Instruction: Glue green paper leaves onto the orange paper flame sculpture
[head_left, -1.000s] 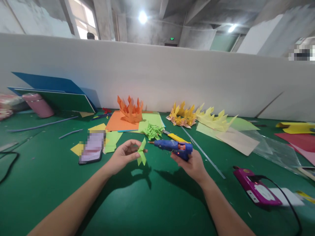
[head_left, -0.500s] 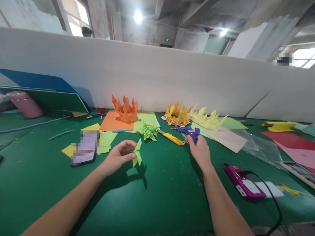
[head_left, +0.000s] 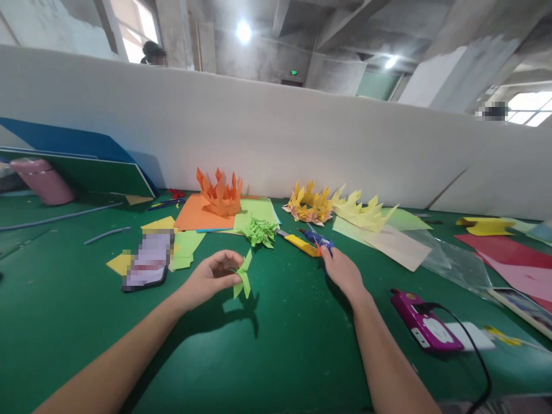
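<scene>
My left hand [head_left: 218, 276] pinches a folded light green paper piece [head_left: 245, 277] with pointed tips, held above the green table. On the right, my right hand [head_left: 342, 270] is closed around a blue glue gun [head_left: 317, 237], its nozzle pointing away to the left. A yellow utility knife [head_left: 302, 245] lies just left of the glue gun. Beyond my hands is a heap of similar small green folded pieces [head_left: 260, 231] on green paper. Farther back stand an orange paper crown [head_left: 221, 195], a golden-yellow paper crown [head_left: 309, 204] and a pale yellow zigzag paper strip [head_left: 362, 210].
A phone [head_left: 150, 259] lies at left on yellow and green paper. At right sit a magenta device [head_left: 425, 322] with a black cable, red paper [head_left: 509, 247] and clear plastic film [head_left: 457, 259]. A white partition [head_left: 267, 132] closes the back; a pink bottle [head_left: 43, 181] stands far left.
My right hand has moved slightly left and turned the glue gun, lowering it beside the utility knife. My left hand, holding the green paper piece, has shifted only slightly right and down.
</scene>
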A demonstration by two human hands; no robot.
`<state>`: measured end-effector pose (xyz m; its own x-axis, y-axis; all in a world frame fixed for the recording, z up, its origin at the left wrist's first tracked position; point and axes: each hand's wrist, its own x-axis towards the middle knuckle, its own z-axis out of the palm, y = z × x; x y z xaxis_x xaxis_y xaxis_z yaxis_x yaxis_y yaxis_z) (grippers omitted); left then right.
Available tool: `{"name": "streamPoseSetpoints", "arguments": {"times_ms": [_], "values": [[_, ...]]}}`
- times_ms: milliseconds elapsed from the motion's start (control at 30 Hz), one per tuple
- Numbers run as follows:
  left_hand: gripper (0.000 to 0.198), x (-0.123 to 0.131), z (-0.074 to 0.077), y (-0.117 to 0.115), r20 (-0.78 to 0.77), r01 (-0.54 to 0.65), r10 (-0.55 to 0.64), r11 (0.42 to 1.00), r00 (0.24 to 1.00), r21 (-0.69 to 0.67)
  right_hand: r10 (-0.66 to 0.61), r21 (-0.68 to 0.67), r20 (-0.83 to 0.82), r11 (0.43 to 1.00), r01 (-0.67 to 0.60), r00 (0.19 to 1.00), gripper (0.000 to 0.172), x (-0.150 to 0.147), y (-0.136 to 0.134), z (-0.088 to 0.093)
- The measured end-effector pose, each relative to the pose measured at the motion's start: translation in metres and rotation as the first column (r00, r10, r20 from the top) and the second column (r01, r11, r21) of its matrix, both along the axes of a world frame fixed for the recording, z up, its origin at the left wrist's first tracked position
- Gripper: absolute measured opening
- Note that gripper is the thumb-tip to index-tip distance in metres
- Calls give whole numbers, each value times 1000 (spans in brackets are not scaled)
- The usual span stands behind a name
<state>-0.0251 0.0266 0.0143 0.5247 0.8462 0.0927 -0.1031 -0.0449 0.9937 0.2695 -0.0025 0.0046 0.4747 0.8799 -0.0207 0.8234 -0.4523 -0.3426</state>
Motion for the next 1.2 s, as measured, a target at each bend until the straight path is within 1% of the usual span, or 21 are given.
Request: {"name": "streamPoseSetpoints", "arguments": {"times_ms": [133, 233, 333, 467, 533, 733, 800, 933, 1000, 1100, 1200], "values": [[29, 0, 0, -1, 3, -4, 4, 1000, 1000, -10, 176, -3, 23, 984, -176, 984, 38, -10, -5, 1], [29, 0, 0, -1, 11, -5, 5, 1000, 1000, -9, 252, -25, 33, 968, -251, 967, 37, -20, -6, -1], [29, 0, 0, 0, 13, -4, 4, 1000, 1000, -2, 227, -39, 53, 974, -225, 972, 37, -25, -5, -2], [30, 0, -1, 0, 5, -10, 10, 1000, 1000, 5, 77, -62, 85, 996, -72, 993, 41, -21, -2, -1], [30, 0, -1, 0, 7, -23, 23, 1000, 1000, -1, 35, -72, 90, 997, -28, 995, 43, -19, -4, 0], [29, 0, -1, 0, 18, -6, 6, 1000, 1000, -17, 90, -81, 76, 993, -84, 993, 43, -23, -10, -1], [30, 1, -1, 0, 22, 0, 1, 1000, 1000, -15, 68, -69, 83, 996, -62, 994, 41, -23, -10, 0], [30, 1, 0, 0, 19, 10, -10, 1000, 1000, -11, -14, -7, 108, 1000, 15, 994, 29, -20, -9, 3], [30, 1, 0, -1, 15, 14, -14, 1000, 1000, -18, 15, -9, 84, 1000, -14, 996, 25, -19, -11, 5], [29, 1, -1, -1, 15, 8, -8, 999, 1000, -33, 127, -53, 30, 991, -125, 991, 22, -20, -18, 5], [29, 2, -1, -1, 20, -2, 2, 999, 1000, -39, 199, -40, 58, 980, -197, 978, 17, -21, -19, 4]]}}
